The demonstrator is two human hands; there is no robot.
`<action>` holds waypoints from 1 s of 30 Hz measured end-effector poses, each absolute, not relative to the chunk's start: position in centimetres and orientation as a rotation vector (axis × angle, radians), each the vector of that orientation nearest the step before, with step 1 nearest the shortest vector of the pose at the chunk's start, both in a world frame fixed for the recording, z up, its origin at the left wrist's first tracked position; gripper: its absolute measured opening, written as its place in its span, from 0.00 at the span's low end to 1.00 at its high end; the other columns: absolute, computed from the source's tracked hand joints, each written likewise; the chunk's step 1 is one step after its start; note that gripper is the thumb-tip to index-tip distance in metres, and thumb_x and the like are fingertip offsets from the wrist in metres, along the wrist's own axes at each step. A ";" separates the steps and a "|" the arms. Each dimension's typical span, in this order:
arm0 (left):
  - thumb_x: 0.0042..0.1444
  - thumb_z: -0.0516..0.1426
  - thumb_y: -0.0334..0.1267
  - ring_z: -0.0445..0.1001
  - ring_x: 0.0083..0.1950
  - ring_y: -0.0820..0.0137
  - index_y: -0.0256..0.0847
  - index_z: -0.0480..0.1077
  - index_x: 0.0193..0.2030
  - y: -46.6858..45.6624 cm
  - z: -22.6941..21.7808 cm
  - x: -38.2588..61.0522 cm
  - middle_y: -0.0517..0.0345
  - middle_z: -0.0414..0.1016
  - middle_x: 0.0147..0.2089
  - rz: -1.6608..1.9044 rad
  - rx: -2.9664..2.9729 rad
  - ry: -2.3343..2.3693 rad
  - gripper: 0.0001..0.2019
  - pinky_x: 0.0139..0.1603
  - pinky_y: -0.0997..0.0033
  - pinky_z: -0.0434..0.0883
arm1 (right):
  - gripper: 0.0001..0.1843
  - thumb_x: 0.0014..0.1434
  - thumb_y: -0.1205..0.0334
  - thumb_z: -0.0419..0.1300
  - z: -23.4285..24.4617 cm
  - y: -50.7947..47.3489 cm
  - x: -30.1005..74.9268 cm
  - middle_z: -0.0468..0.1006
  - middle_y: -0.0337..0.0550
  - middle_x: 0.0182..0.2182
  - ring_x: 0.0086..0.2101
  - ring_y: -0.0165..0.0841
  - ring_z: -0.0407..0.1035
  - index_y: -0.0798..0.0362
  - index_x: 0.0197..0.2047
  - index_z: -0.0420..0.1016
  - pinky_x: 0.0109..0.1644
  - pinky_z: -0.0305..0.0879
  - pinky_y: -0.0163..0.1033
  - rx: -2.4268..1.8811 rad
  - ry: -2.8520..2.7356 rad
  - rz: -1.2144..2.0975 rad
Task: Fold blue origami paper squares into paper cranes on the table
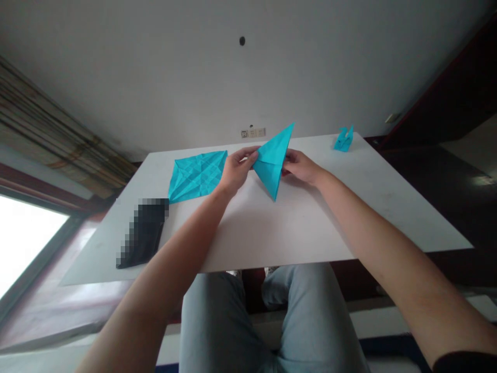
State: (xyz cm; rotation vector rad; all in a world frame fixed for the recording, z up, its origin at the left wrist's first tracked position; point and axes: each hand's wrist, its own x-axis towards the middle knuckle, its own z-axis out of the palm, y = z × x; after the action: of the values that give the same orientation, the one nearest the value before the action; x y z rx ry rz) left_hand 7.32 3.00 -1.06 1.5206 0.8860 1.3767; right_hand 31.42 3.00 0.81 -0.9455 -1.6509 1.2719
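Observation:
A blue sheet of origami paper [274, 159], folded into a triangle, is held up above the white table. My left hand [239, 165] pinches its left corner, thumb in front and fingers behind. At the right edge my right hand [301, 166] grips the paper, its fingertips partly hidden behind the fold. A crease runs across the middle of the triangle. Left of my left hand, an unfolded blue sheet [198, 175] covered in crease lines lies flat. Toward the back right of the table stands a folded blue paper crane [344, 140].
The white table [279, 233] reaches to the wall, where sockets [253, 132] are mounted. A dark flat object [143, 233], partly pixelated, lies at the table's left. My legs are below the front edge. A curtain [58, 124] hangs beside a window at left.

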 end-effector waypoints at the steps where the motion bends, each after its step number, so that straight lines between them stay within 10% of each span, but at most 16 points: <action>1: 0.63 0.72 0.64 0.87 0.56 0.58 0.43 0.86 0.59 3.0 -1.0 7.4 0.47 0.90 0.57 1.380 1.548 0.873 0.29 0.58 0.56 0.86 | 0.22 0.53 0.45 0.80 0.7 2.9 31.4 0.89 0.46 0.39 0.38 0.43 0.80 0.48 0.45 0.86 0.43 0.80 0.48 -0.980 -1.650 1.248; 12: 0.69 0.65 0.66 0.86 0.56 0.58 0.44 0.85 0.63 1.9 -1.0 8.2 0.47 0.87 0.63 1.128 1.718 0.930 0.30 0.55 0.60 0.84 | 0.22 0.52 0.42 0.78 1.1 3.4 31.7 0.91 0.50 0.43 0.49 0.57 0.83 0.50 0.38 0.83 0.55 0.79 0.57 -1.206 -1.738 0.711; 21: 0.65 0.69 0.68 0.79 0.72 0.45 0.43 0.81 0.66 -0.6 0.5 9.0 0.41 0.80 0.70 1.061 1.756 0.910 0.35 0.74 0.49 0.76 | 0.42 0.56 0.42 0.82 1.2 1.9 32.1 0.87 0.47 0.47 0.51 0.56 0.82 0.39 0.68 0.71 0.50 0.78 0.52 -1.116 -1.755 0.669; 30: 0.57 0.72 0.44 0.68 0.83 0.39 0.38 0.69 0.78 -0.3 -0.3 9.2 0.35 0.70 0.80 0.912 1.894 0.984 0.43 0.84 0.42 0.67 | 0.62 0.49 0.53 0.82 -0.6 2.4 31.2 0.85 0.50 0.51 0.43 0.48 0.81 0.44 0.80 0.57 0.52 0.76 0.53 -1.132 -1.871 0.659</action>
State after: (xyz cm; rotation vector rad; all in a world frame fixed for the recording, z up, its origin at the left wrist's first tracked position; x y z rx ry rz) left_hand 9.24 -0.34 -0.31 1.8936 0.9845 0.9123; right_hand 31.25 2.43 -0.57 -1.1319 -1.8708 0.6588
